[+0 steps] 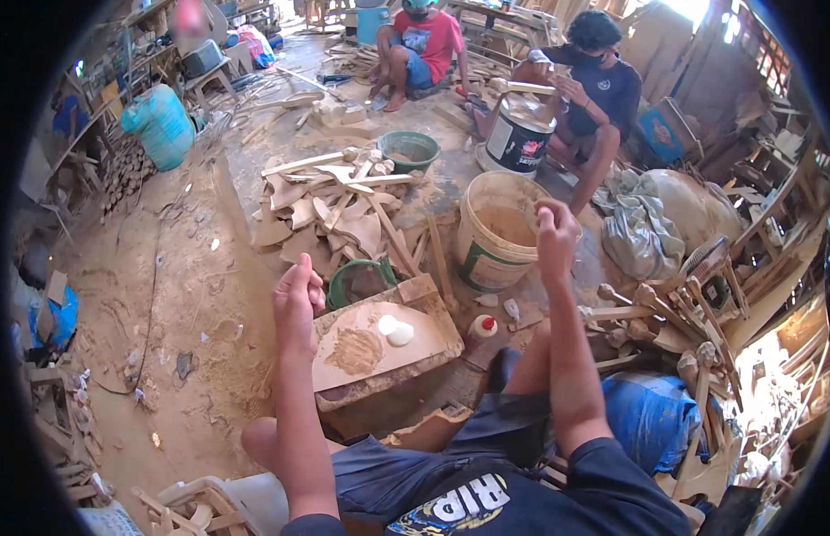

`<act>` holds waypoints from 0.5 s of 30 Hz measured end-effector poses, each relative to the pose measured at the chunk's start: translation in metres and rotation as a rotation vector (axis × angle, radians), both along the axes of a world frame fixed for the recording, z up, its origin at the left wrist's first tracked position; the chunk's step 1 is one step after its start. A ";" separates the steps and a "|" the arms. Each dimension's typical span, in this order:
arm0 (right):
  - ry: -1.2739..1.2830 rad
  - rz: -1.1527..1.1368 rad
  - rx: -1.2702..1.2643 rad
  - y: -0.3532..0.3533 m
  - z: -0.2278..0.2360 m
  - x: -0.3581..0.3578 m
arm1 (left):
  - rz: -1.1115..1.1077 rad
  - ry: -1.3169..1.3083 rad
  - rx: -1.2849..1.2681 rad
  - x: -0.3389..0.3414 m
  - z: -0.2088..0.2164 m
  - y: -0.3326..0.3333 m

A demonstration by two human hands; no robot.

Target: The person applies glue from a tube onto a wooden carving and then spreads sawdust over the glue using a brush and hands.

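Observation:
My left hand [299, 291] is raised above the left edge of a low wooden work block [415, 355], its fingers curled together. My right hand [554, 227] is up in front of the right rim of a dirty white bucket [475, 214], closed as well. Whatever either hand may hold is hidden by the fingers. On the block's pale top are a white blob [397, 331] and a patch of brown dust [354, 351]. A small white bottle with a red cap [483, 327] stands just right of the block. Behind the block sits a green ring-shaped thing [355, 279].
Cut wood pieces [330, 210] are piled beyond the block, beside a green basin [409, 150]. Two other people sit ahead, one in red [437, 45], one in dark clothes [611, 89] behind a black-and-white bucket [519, 134]. Carved sticks [678, 317] and a blue sack [651, 415] crowd my right.

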State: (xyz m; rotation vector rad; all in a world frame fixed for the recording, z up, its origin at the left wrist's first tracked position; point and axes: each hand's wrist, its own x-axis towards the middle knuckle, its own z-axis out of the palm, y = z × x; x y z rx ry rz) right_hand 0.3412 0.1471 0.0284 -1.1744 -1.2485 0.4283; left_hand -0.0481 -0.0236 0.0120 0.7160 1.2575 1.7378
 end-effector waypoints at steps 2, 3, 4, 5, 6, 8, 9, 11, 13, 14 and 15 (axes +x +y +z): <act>-0.194 0.113 -0.021 0.020 0.028 0.002 | -0.007 -0.008 0.000 0.008 -0.004 0.013; -0.185 0.127 -0.019 0.027 0.025 -0.009 | -0.019 0.012 -0.006 0.011 -0.006 0.015; -0.289 0.245 -0.061 0.037 0.018 -0.025 | -0.032 0.035 -0.008 0.013 -0.005 0.018; -0.392 0.360 -0.105 0.047 0.007 -0.042 | -0.022 0.047 -0.007 0.015 -0.008 0.023; -0.471 0.478 -0.205 0.050 -0.009 -0.064 | -0.018 0.079 -0.021 0.015 -0.010 0.026; -0.639 0.678 -0.328 0.051 -0.053 -0.116 | 0.005 0.142 -0.023 0.012 -0.015 0.026; -0.729 0.761 -0.348 0.056 -0.081 -0.145 | 0.027 0.162 -0.028 0.011 -0.013 0.023; -0.995 0.831 -0.445 0.056 -0.125 -0.193 | 0.013 0.212 -0.094 0.015 -0.010 0.018; -1.116 0.730 -0.491 0.085 -0.181 -0.200 | -0.045 0.227 -0.084 0.033 -0.014 0.032; -1.230 0.636 -0.550 0.096 -0.202 -0.206 | -0.100 0.240 -0.091 0.036 -0.017 0.037; -1.221 0.663 -0.536 0.097 -0.215 -0.223 | -0.078 0.255 -0.101 0.032 -0.016 0.034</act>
